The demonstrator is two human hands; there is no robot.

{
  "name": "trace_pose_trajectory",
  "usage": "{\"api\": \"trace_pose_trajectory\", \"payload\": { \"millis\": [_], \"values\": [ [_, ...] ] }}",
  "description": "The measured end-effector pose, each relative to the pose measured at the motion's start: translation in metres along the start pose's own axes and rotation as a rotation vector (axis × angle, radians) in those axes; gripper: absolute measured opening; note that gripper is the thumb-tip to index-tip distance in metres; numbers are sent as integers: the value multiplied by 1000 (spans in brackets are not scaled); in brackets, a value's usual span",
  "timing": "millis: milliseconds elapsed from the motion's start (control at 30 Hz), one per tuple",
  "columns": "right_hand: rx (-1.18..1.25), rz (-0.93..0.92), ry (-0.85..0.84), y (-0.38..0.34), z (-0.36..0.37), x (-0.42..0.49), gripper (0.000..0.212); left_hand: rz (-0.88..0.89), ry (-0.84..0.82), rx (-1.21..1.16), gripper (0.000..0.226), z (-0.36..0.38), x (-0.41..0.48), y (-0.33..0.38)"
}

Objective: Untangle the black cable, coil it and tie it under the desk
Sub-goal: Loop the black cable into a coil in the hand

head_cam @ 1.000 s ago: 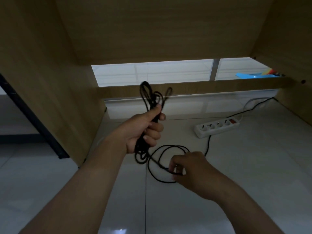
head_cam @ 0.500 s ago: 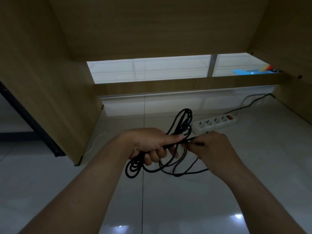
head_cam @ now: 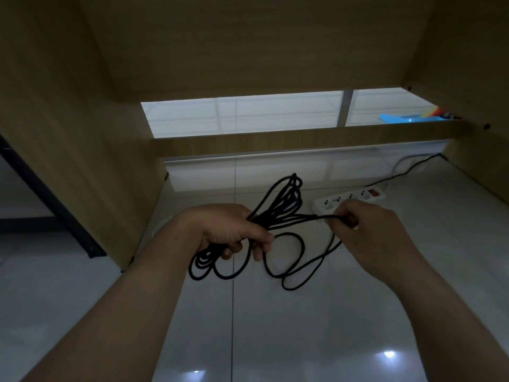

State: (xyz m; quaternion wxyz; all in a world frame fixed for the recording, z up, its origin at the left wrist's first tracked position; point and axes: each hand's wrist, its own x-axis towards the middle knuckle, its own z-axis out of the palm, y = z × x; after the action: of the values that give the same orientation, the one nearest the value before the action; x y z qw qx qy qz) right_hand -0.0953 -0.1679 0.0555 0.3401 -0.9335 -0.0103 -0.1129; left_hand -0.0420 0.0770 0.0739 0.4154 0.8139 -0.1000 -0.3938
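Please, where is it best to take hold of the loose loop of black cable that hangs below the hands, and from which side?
Probably at the top of the loose loop, just right of the left hand, coming from the right with the right hand. There the strand leaves the gripped bundle of the black cable, so it is steady; lower down it sags freely and would swing.

Both forearms bare to the frame's edge, left hand point(head_cam: 231, 230) and right hand point(head_cam: 369, 232) ungloved, seemingly no rings.
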Motion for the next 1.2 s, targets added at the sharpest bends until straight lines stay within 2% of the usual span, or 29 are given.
{"api": "trace_pose_trajectory", "payload": {
  "millis": [100,200,433,567,700,767,833,933,1133,1200],
  "values": [
    [174,32,18,-1,-4,2,24,6,-22,35,20,0,0,-1],
    [250,36,-32,-3,-3,0,25,18,-10,80,23,2,2,-2],
    [342,105,-79,-4,4,1,23,34,10,-56,19,6,7,-2],
    [448,159,-74,-3,7,2,26,-30,70,46,33,11,10,3],
    [372,28,-62,-8,11,-1,25,-65,81,82,45,15,15,3],
    [360,-18,-19,-11,15,-2,21,-57,80,69,44,15,16,1],
    [409,-5,10,-14,18,-2,17,-32,83,39,34,15,15,-2],
    [454,12,5,-14,21,-2,15,14,68,-7,31,15,14,-4],
    [458,67,179,-12,20,0,7,-21,135,-8,45,18,17,3],
    [434,74,222,-12,21,0,9,-31,105,-44,47,19,15,3]
  ]
}}
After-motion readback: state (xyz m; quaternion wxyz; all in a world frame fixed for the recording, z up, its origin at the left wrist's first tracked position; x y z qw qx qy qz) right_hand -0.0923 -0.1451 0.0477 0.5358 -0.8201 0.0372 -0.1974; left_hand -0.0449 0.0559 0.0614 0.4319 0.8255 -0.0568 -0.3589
